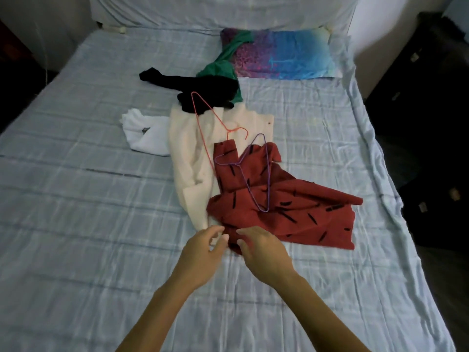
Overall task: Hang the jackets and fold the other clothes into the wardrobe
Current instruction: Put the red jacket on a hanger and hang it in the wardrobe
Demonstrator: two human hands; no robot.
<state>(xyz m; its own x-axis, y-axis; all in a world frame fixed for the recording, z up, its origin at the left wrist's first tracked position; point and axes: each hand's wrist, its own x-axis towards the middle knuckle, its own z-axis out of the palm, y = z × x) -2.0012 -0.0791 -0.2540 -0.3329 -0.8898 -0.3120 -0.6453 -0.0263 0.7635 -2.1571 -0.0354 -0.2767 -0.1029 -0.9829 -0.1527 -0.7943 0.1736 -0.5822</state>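
A red garment with black dashes (291, 207) lies crumpled on the bed, a purple wire hanger (253, 174) on top of it. Beside it to the left lies a cream jacket (193, 153) with a red wire hanger (205, 120) across it. Farther back are a black garment (203, 90), a green one (223, 67) and a white one (147, 135). My left hand (200, 252) and right hand (261, 250) hover with relaxed, spread fingers at the near edge of the red garment; neither holds anything. The right fingertips are at the red cloth's hem.
The bed (88, 224) has a pale blue checked sheet. A blue and purple pillow (284, 54) lies at the head. Dark furniture (431, 123) stands along the right side of the bed, and another dark piece stands at the far left.
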